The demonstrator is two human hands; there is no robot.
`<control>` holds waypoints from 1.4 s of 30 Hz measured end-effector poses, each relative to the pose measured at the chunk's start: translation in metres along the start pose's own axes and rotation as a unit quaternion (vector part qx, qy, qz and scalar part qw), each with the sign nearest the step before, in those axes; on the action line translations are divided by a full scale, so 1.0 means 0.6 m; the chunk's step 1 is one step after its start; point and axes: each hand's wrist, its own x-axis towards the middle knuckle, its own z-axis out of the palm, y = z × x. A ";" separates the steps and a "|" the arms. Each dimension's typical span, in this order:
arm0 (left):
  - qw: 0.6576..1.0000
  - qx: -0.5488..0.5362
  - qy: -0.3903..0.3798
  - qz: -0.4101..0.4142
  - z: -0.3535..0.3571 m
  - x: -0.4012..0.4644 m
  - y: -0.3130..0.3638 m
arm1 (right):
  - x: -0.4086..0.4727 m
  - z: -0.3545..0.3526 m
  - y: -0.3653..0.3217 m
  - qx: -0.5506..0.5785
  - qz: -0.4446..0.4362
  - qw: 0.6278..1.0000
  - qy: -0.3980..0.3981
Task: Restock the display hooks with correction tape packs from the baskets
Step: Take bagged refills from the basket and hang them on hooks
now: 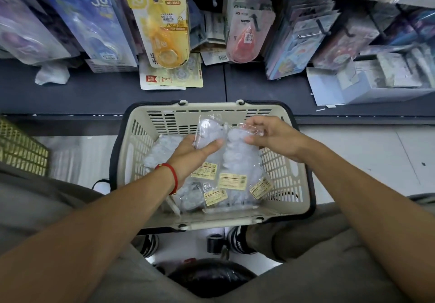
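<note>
Starting far left, the display hooks are crammed with blue carded packs (pixel 94 22), then a yellow pack (pixel 162 20) and a pink one (pixel 244 36) further right, all hanging over a dark shelf (pixel 106 91). Below that, in the middle, sits the beige basket (pixel 289 173) on the floor, full of clear bagged correction tape packs (pixel 233 180) with little tan labels. The left hand (pixel 195 152), red string on the wrist, grips one clear pack (pixel 209 131) from underneath with the thumb laid across it, and the right hand (pixel 270 135) pinches the crinkly top edge of a bag beside it. I'd guess these things weigh next to nothing, but the plastic looks slick and floppy, so they'll slide over each other and sag if grabbed by a corner. Best bet is probably holding near the top where the hang hole should be, though I can't actually see a hole from here. Room-wise, the basket walls hem in the hands a bit, there's open space above up to the shelf lip, and a bare hook (pixel 322 27) shows on the right.
</note>
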 end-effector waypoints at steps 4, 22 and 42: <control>0.999 -0.005 -0.050 0.015 -0.001 0.004 -0.009 | 0.028 0.052 0.008 0.089 -0.011 0.992 0.092; 0.984 -0.102 0.146 -0.029 -0.053 0.019 -0.005 | 0.015 0.043 0.107 -0.137 0.148 0.973 0.112; 0.981 -0.096 0.165 -0.024 -0.095 -0.002 0.000 | 0.062 0.232 0.154 -0.231 0.186 0.953 0.052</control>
